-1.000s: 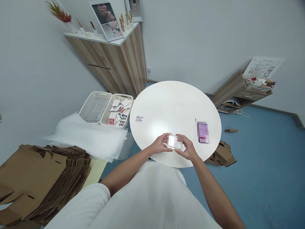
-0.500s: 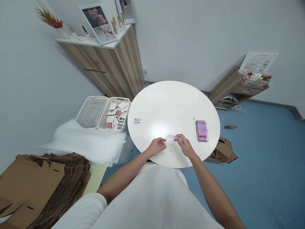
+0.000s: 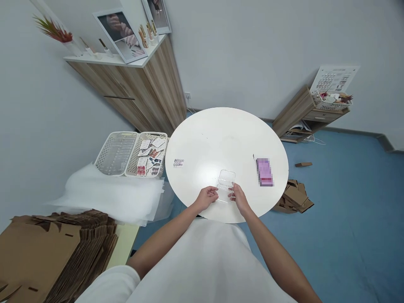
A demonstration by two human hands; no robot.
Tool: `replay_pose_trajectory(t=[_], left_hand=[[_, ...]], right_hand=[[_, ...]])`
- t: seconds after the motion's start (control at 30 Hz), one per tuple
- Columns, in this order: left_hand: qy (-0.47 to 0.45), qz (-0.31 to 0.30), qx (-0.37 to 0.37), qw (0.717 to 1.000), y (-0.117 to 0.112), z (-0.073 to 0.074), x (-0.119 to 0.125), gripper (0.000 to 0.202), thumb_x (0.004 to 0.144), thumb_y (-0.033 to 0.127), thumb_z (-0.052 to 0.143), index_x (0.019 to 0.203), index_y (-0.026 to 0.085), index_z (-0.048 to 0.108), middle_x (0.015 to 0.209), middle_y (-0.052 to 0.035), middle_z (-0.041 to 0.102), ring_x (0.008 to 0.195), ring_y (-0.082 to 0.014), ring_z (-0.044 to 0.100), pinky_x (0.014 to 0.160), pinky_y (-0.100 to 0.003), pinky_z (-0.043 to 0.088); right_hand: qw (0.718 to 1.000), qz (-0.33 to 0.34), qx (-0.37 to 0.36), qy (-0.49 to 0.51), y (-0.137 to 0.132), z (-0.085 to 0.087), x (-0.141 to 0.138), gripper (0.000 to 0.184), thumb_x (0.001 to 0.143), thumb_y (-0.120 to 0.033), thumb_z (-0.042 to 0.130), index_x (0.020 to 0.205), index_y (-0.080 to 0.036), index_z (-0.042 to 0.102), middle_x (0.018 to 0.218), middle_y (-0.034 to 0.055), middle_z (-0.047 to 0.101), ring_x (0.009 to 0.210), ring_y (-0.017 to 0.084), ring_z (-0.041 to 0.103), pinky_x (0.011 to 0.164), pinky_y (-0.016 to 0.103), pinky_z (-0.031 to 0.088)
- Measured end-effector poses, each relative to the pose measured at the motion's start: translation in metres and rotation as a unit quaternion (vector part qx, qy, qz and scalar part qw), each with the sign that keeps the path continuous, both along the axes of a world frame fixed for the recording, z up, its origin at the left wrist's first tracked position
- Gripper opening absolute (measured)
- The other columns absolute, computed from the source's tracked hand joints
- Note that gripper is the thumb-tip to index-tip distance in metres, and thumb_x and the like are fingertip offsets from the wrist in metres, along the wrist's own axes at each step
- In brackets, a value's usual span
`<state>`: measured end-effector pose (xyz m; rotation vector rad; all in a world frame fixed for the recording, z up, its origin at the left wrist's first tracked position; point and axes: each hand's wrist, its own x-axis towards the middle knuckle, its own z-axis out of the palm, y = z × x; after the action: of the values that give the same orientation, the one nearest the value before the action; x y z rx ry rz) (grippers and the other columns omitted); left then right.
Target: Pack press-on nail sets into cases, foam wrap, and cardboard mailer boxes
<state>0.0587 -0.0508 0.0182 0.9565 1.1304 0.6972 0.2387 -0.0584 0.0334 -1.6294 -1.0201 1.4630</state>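
A clear plastic hinged box (image 3: 226,178) lies opened out over the near part of the round white table (image 3: 227,130), its lid laid back away from me. My left hand (image 3: 206,198) pinches the left edge of its near half. At the right edge, my right hand (image 3: 240,198) grips the same box between thumb and fingers. To the left on the table rests a small card of press-on nails (image 3: 178,163). A purple, pixelated packet (image 3: 264,172) lies on the right side, with a tiny dark item (image 3: 253,156) near it.
Left of the table stand a white basket of nail cards (image 3: 151,155) and another basket with clear boxes (image 3: 116,152). White foam sheets (image 3: 110,193) and stacked flat cardboard (image 3: 47,252) sit nearer me. Folded cardboard (image 3: 296,197) lies on the floor at right.
The box's lid has swung up and away from me, so the box now lies spread open. My right hand has moved from the lid down to the near half's right edge.
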Motion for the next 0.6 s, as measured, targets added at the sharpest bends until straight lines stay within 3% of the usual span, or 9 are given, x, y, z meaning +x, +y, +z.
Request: replay_pose_trajectory(t=[0.13,0.27,0.43,0.6], left_hand=[[0.012,0.014,-0.015,1.0,0.001,-0.012,0.006,0.036,0.064,0.028,0.067,0.094,0.014,0.054,0.071,0.001,0.052,0.056,-0.0061,0.051,0.054,-0.022,0.044],[0.057,0.03,-0.028,0.998,0.005,-0.026,0.012,0.038,0.063,0.024,0.068,0.097,0.015,0.053,0.072,0.0014,0.053,0.054,-0.0055,0.05,0.054,-0.021,0.043],[0.143,0.009,-0.02,0.989,0.008,-0.038,0.018,0.032,0.066,0.021,0.064,0.095,0.016,0.052,0.074,0.0007,0.054,0.058,-0.0079,0.052,0.058,-0.023,0.044],[0.256,-0.023,0.019,0.966,0.008,-0.037,0.021,0.027,0.068,0.021,0.06,0.094,0.015,0.055,0.085,-0.0044,0.057,0.071,-0.0127,0.053,0.072,-0.028,0.042]], right_hand=[[0.996,0.02,0.057,-0.072,-0.025,-0.024,0.0,0.046,0.074,-0.044,0.045,0.114,-0.022,0.043,0.091,0.0055,0.055,0.062,0.014,0.056,0.059,0.033,0.05],[0.992,0.031,0.059,-0.105,-0.032,-0.042,0.0,0.044,0.074,-0.036,0.042,0.115,-0.021,0.043,0.087,0.0041,0.054,0.057,0.013,0.053,0.056,0.033,0.049],[0.99,0.033,0.038,-0.135,-0.024,-0.05,0.001,0.043,0.072,-0.033,0.041,0.112,-0.021,0.048,0.073,-0.0003,0.052,0.054,0.014,0.051,0.06,0.034,0.048],[0.984,0.049,0.041,-0.167,-0.021,-0.055,0.002,0.043,0.071,-0.031,0.042,0.112,-0.021,0.048,0.073,0.0001,0.051,0.056,0.014,0.05,0.059,0.032,0.046]])
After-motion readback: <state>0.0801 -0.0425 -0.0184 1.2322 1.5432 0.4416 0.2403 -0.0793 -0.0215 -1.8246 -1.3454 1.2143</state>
